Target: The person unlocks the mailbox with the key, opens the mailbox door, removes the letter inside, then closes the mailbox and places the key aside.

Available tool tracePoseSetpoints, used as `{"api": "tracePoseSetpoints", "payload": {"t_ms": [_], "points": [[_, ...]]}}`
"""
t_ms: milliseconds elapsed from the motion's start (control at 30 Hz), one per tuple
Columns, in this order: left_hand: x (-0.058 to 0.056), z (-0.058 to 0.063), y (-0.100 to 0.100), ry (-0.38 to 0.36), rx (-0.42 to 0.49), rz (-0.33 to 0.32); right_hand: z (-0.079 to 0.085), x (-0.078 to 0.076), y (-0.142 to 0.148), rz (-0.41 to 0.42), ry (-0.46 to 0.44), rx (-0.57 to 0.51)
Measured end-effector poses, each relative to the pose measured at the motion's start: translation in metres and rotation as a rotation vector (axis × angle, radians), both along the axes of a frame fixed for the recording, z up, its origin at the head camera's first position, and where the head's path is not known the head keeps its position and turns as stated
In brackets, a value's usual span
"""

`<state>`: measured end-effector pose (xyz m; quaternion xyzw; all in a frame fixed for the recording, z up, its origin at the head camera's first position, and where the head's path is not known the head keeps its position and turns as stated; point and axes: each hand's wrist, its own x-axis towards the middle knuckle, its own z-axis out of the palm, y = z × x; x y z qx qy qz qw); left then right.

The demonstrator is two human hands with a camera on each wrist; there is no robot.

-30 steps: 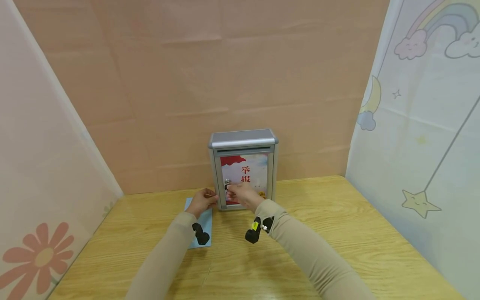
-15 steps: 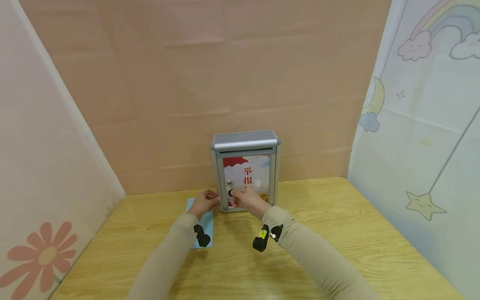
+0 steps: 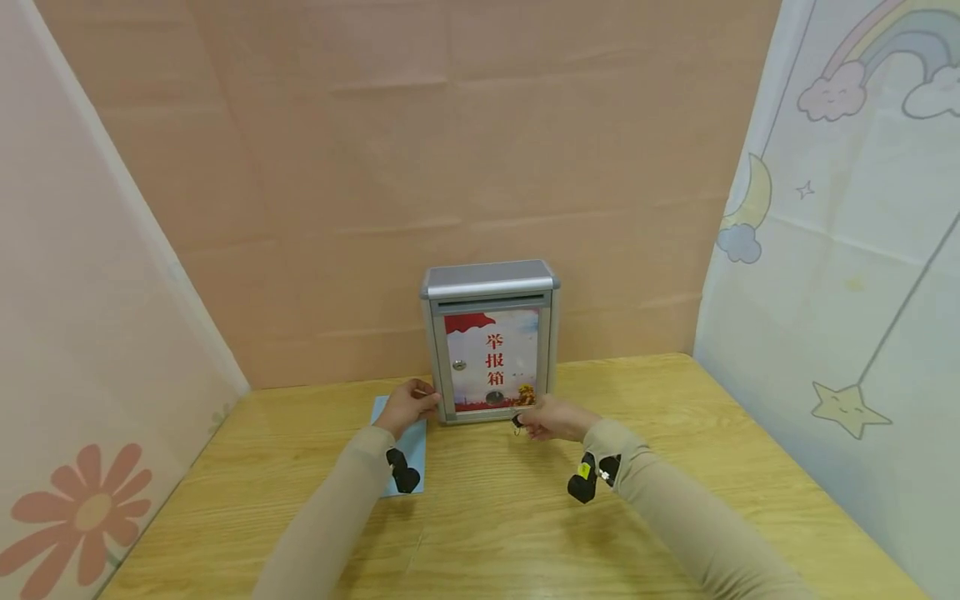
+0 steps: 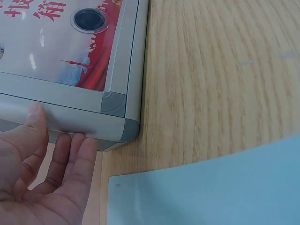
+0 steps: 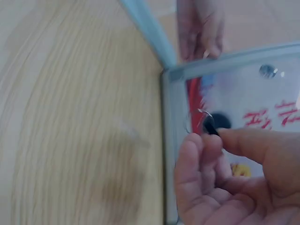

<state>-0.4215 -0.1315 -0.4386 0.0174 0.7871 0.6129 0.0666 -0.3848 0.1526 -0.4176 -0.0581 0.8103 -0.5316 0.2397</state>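
My left hand (image 3: pixel 408 406) rests on the left side of a silver metal suggestion box (image 3: pixel 491 287). In the left wrist view the thumb (image 4: pixel 36 115) touches the side near the front edge, and the loosely bent fingers (image 4: pixel 84 159) touch farther back. Low by the box's right front, my right hand (image 3: pixel 558 418) pinches a black-headed key (image 5: pixel 210 125) between thumb and fingers. A thin metal ring (image 5: pixel 189 123) hangs with the key. The key's blade is hard to make out. The box's door is closed, its round lock (image 3: pixel 459 365) bare.
A light blue sheet (image 3: pixel 415 450) lies on the wooden table (image 3: pixel 480 517), partly under my left forearm. Behind the box stands a tan backdrop (image 3: pixel 360 208). Printed pale panels (image 3: pixel 840 292) enclose both sides.
My right hand has drawn the key out of the lock and moved right and down with it, past the door's front. My left hand has kept its place at the box's side.
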Motion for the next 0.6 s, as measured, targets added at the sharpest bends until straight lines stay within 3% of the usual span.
{"api": "tracePoseSetpoints", "payload": {"t_ms": [133,267,600], "points": [[0.001,0.001,-0.001,-0.006,0.01,0.001,-0.007,0.004,0.004,0.024,-0.011,0.178],[0.001,0.002,0.0,-0.01,0.021,0.0,-0.013,0.006,0.002,0.049,-0.052,0.291],[-0.001,0.001,0.0,-0.024,0.021,0.007,-0.017,0.002,-0.005,0.061,-0.102,0.344]]}}
